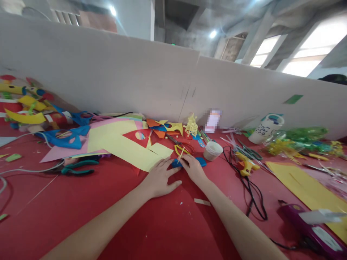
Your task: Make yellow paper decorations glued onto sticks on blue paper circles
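My left hand (pixel 162 179) rests with its fingers spread, its fingertips by the left end of a blue piece (pixel 200 162) on the red table. Right beside it, my right hand (pixel 193 168) pinches a thin pale yellow stick (pixel 181 154) that stands tilted over the blue piece. My fingers hide part of the blue piece. Yellow and red handled scissors (pixel 181 150) lie just behind my hands. A white cup (pixel 213 151) stands to the right of the blue piece. Pale yellow paper (pixel 127 146) reaches under the fingers of my left hand.
Teal-handled pliers (pixel 80 167) and blue paper cutouts (pixel 67 139) lie left. Right are a yellow glue gun (pixel 246 164) with a black cord, a purple tool (pixel 311 229), yellow sheets (pixel 303 189) and a white container (pixel 265 129). A pale wall (pixel 130 76) rises behind the table (pixel 151 231).
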Tool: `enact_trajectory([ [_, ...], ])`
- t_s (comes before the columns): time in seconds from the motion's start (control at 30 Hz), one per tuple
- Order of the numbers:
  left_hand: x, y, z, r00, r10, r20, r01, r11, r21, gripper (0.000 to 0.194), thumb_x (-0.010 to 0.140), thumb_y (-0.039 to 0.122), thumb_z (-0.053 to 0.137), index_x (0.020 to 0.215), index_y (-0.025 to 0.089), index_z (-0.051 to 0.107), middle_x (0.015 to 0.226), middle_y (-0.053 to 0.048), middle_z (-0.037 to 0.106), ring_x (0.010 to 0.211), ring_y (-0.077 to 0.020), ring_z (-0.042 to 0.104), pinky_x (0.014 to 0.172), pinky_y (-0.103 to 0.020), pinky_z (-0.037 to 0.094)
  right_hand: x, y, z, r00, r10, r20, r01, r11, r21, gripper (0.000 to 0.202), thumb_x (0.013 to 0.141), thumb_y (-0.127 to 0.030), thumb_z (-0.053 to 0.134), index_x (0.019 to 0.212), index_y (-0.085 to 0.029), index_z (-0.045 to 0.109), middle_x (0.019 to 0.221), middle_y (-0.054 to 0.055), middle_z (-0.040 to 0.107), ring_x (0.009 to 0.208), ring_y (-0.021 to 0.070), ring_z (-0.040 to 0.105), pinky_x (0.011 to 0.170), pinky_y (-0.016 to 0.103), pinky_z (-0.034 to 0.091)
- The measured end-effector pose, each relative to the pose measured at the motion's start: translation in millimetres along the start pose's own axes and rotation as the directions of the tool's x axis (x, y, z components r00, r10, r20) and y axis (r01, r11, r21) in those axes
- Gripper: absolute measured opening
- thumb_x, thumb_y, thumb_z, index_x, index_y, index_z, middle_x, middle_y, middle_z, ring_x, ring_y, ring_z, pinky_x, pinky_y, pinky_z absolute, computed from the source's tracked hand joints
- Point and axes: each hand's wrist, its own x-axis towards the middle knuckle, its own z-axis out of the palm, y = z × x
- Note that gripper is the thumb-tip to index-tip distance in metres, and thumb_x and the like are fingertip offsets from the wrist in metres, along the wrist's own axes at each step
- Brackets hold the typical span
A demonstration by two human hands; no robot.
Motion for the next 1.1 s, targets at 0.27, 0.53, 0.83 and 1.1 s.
enact_trajectory([
  [0.27,1.5,-0.2,0.3,1.000,-0.013,-0.006,0.013,1.000,-0.004,0.052,0.083,0.058,0.034,0.122,0.029,0.052,0.136,-0.008,0.042,0.130,-0.0280,0.029,0.106,-0.048,0.023,1.2,2.6,1.5,1.000,-0.020,0.001,0.020,1.000,-0.016,0.017,0.086,-0.025,0.045,0.079,-0.018,0.060,0.082,0.006,0.064,0.080,0.0185,0.059,0.075,0.031,0.046],
  [0.53,-1.1,-1.7,0.4,0.999,-0.027,-0.030,0.027,1.000,-0.002,0.051,0.082,0.059,0.038,0.121,0.030,0.053,0.136,-0.007,0.043,0.128,-0.0301,0.032,0.104,-0.049,0.025,3.2,2.7,3.9,0.998,-0.064,0.003,0.064,0.998,-0.025,0.018,0.086,-0.023,0.044,0.079,-0.019,0.060,0.081,0.005,0.065,0.078,0.0181,0.059,0.072,0.030,0.046],
  [0.83,1.4,-0.6,-2.8,1.000,-0.012,0.004,0.012,1.000,0.012,0.051,0.081,0.058,0.039,0.120,0.029,0.055,0.134,-0.008,0.045,0.128,-0.0299,0.032,0.104,-0.049,0.026,3.0,5.1,5.2,0.999,-0.051,-0.006,0.051,0.998,-0.033,0.019,0.087,-0.025,0.044,0.079,-0.019,0.060,0.081,0.005,0.064,0.076,0.0173,0.058,0.072,0.029,0.045],
  [1.1,2.1,-0.2,-2.4,1.000,-0.028,0.001,0.028,0.999,0.023,0.051,0.081,0.058,0.040,0.120,0.029,0.055,0.134,-0.007,0.045,0.127,-0.0298,0.032,0.104,-0.048,0.026,3.6,7.0,6.1,0.998,-0.056,0.003,0.056,0.998,-0.027,0.018,0.086,-0.023,0.044,0.080,-0.018,0.059,0.080,0.005,0.065,0.074,0.0171,0.059,0.070,0.028,0.045],
])
